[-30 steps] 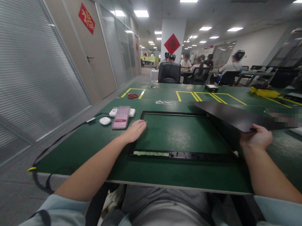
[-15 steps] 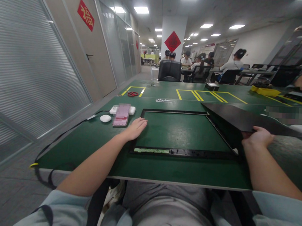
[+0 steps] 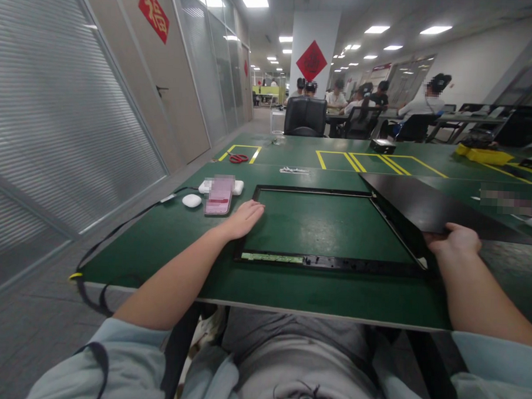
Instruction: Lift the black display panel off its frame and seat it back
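Observation:
On the green table [image 3: 157, 265] lies a thin black rectangular frame [image 3: 346, 265], with a pale green strip [image 3: 272, 258] along the left part of its near side. My left hand [image 3: 246, 218] rests flat over the frame's left side, fingers stretched out and pressed together. A thin, flat black panel [image 3: 407, 203] is tilted up beside the frame's right side. My right hand [image 3: 458, 240] grips this panel by its near edge, thumb on top and fingers underneath, partly hidden. The panel's far left corner is close to the frame's far right corner; whether they touch I cannot tell.
Left of the frame are a phone [image 3: 219, 197] propped on a white object, and a white rounded item [image 3: 192, 201]. Farther back lie red-handled scissors [image 3: 238, 158], a small black box [image 3: 382, 146] and a yellow object [image 3: 482, 155]. Several people sit at tables beyond a black chair [image 3: 305, 116].
The whole view has shifted slightly as my head moved. Both hands keep their places, the left on the frame and the right on the panel, whose tilt looks nearly the same.

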### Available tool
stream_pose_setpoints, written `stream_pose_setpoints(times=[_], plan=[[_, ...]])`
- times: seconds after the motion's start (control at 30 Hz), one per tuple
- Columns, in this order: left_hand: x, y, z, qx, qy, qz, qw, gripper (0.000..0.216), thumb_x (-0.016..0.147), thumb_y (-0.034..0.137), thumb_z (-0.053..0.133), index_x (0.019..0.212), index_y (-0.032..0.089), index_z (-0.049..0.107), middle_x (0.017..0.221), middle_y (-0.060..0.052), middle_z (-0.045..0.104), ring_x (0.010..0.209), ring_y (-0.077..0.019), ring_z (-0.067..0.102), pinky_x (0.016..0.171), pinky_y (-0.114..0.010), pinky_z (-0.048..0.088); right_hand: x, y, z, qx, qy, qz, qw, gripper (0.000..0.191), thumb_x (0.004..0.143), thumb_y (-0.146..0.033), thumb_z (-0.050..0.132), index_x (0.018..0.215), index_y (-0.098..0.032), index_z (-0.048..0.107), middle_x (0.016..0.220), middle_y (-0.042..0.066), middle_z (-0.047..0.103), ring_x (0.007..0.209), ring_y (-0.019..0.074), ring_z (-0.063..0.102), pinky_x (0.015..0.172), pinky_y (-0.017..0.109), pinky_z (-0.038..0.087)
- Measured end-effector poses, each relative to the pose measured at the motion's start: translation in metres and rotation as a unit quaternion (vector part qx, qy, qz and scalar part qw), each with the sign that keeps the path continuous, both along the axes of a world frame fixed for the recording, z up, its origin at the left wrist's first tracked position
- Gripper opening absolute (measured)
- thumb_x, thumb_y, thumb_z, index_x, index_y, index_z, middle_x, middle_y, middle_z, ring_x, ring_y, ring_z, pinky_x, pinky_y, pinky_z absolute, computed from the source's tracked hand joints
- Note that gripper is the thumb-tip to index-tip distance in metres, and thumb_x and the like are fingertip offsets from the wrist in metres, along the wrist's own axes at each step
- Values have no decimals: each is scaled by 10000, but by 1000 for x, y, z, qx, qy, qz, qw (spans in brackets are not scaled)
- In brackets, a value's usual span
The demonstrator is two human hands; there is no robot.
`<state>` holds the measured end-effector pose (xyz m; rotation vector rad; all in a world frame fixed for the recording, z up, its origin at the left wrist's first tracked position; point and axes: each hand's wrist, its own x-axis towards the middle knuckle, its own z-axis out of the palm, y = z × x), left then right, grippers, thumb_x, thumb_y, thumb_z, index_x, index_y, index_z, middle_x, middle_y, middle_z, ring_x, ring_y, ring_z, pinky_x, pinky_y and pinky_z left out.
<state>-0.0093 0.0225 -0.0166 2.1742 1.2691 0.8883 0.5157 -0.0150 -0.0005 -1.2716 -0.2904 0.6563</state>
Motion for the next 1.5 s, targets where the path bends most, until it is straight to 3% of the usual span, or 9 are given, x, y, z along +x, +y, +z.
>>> stream_pose_setpoints(times=[0.13,0.43,0.63,0.73,1.13,1.33,1.5], plan=[[0,1,-1,3,12,-1,1000,469,957,560,460,1102,236,766,1267,-93,705,1304,-322,545,1232,-443,308,-9,-3,8,-63,66,-27,995,407,722,16,399,1016,-206,574,980,64,660,737,151,668,701,317,568],[1,0,0,-4,-12,0,1000,429,935,565,536,1055,236,785,1286,-89,721,1371,-348,521,1270,-446,253,-19,-2,3,-69,100,15,993,243,923,27,460,962,-179,583,950,44,653,709,92,640,696,227,552],[1,-4,5,14,118,-10,993,529,1036,454,303,1240,178,705,1409,-97,662,1387,-279,514,1279,-469,250,-27,-2,1,-64,83,13,994,202,994,-29,452,992,-177,589,1003,43,671,726,71,628,745,186,555],[2,-6,7,22,135,-8,991,543,1042,458,283,1252,180,699,1420,-96,659,1401,-268,508,1278,-449,261,-28,-2,2,-65,81,15,994,192,997,-29,461,981,-175,585,1014,38,674,720,69,631,739,183,557],[2,-6,7,15,114,-12,993,501,1030,442,324,1225,193,713,1416,-96,671,1420,-274,490,1282,-477,234,-33,-8,10,-50,88,-10,995,227,957,14,478,863,-172,568,750,-8,603,616,87,632,608,180,563],[2,-7,7,-32,55,11,998,428,995,453,436,1173,208,738,1435,-94,659,1478,-310,440,1285,-483,215,-39,-15,27,4,76,-40,996,274,863,64,466,725,-152,562,642,4,585,516,84,590,503,149,543],[2,-5,11,-99,-57,80,990,488,975,506,460,1249,186,708,1465,-125,637,1473,-308,463,1269,-449,243,-53,-22,38,14,91,1,996,245,819,35,497,669,-153,548,550,-7,535,413,80,492,376,147,454]])
